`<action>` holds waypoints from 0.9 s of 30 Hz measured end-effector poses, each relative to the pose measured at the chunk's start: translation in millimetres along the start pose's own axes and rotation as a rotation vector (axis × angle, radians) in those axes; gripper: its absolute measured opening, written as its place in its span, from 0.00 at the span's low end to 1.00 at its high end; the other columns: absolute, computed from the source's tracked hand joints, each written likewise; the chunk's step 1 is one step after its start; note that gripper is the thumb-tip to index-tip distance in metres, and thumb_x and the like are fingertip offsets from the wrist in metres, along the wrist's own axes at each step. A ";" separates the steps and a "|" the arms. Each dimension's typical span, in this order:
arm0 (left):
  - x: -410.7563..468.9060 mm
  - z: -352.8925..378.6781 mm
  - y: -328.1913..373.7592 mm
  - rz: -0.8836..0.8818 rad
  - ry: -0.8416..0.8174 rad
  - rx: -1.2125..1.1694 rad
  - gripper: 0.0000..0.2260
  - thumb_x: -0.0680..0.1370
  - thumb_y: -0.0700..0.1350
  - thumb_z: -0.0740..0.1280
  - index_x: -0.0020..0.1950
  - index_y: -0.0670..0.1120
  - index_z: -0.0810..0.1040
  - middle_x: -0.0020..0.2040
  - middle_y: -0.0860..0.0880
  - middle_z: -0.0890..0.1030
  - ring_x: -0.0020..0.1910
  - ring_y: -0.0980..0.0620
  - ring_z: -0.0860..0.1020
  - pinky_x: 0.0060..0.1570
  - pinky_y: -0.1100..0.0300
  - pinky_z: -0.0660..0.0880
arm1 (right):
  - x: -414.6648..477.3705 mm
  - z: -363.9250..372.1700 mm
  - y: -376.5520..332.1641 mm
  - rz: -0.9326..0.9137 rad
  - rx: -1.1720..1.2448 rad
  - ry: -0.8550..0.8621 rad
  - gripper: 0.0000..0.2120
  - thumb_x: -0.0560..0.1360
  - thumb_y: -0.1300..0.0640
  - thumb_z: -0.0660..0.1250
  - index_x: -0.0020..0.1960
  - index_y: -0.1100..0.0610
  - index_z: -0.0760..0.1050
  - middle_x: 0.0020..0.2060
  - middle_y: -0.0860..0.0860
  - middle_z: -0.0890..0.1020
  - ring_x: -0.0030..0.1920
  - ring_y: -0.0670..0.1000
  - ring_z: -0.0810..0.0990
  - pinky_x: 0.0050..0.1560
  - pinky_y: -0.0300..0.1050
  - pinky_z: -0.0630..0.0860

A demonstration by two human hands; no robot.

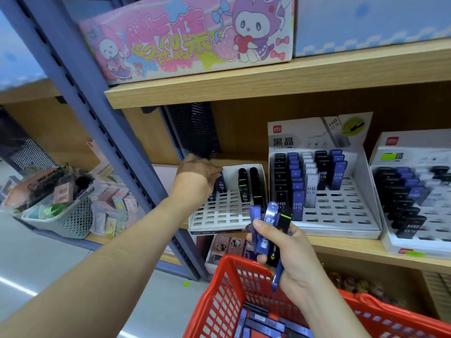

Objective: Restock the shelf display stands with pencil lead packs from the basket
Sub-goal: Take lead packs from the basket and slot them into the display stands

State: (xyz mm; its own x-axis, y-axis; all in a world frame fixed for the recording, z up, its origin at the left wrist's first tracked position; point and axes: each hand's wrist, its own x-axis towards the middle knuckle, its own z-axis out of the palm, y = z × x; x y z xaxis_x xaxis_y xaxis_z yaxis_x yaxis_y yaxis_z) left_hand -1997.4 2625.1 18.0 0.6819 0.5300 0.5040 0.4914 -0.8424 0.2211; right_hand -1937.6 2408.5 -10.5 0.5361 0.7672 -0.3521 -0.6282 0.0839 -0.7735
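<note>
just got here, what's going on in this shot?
A person is restocking pencil lead. Their left hand pinches a dark blue pack at the back row of the left stand, which is mostly empty slots. Their right hand grips a bunch of blue and black packs above the red basket, where more packs lie. The middle stand is far fuller.

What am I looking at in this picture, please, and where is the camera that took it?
No machine here: a person wears one wide-angle camera on the head, looking down at their own bare hands. The left hand grips a dark blue pencil lead pack standing in the slotted white cardboard display stand on the wooden shelf. The right hand holds a bunch of blue and black lead packs above the red plastic basket, where more packs lie.
</note>
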 end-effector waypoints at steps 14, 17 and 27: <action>27.7 -6.1 13.4 0.030 -0.368 0.312 0.16 0.77 0.34 0.60 0.60 0.46 0.80 0.55 0.48 0.80 0.58 0.47 0.69 0.51 0.60 0.68 | -8.8 1.0 -4.5 0.050 0.025 -0.012 0.08 0.69 0.62 0.75 0.45 0.61 0.79 0.33 0.58 0.80 0.23 0.50 0.71 0.21 0.39 0.69; 25.3 -4.5 12.0 0.034 -0.370 0.308 0.16 0.77 0.34 0.61 0.60 0.46 0.80 0.56 0.48 0.79 0.58 0.47 0.69 0.49 0.62 0.66 | -8.2 -0.5 -5.0 0.045 -0.002 0.001 0.09 0.68 0.61 0.75 0.46 0.61 0.79 0.36 0.60 0.80 0.24 0.50 0.71 0.22 0.39 0.69; 11.1 -19.3 23.5 0.004 -0.296 0.349 0.11 0.81 0.47 0.60 0.55 0.48 0.81 0.54 0.48 0.82 0.57 0.47 0.73 0.52 0.58 0.71 | -10.1 4.0 -10.6 -0.019 0.027 0.085 0.06 0.69 0.61 0.76 0.44 0.56 0.80 0.36 0.53 0.84 0.28 0.50 0.76 0.23 0.38 0.70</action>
State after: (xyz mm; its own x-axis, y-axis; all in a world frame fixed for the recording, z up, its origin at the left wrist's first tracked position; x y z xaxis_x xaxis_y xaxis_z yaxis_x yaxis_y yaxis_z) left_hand -1988.7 2609.3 44.9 0.7850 0.5741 0.2328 0.6065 -0.7887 -0.1003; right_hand -1938.6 2402.4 3.4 0.5932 0.7088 -0.3817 -0.6317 0.1159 -0.7665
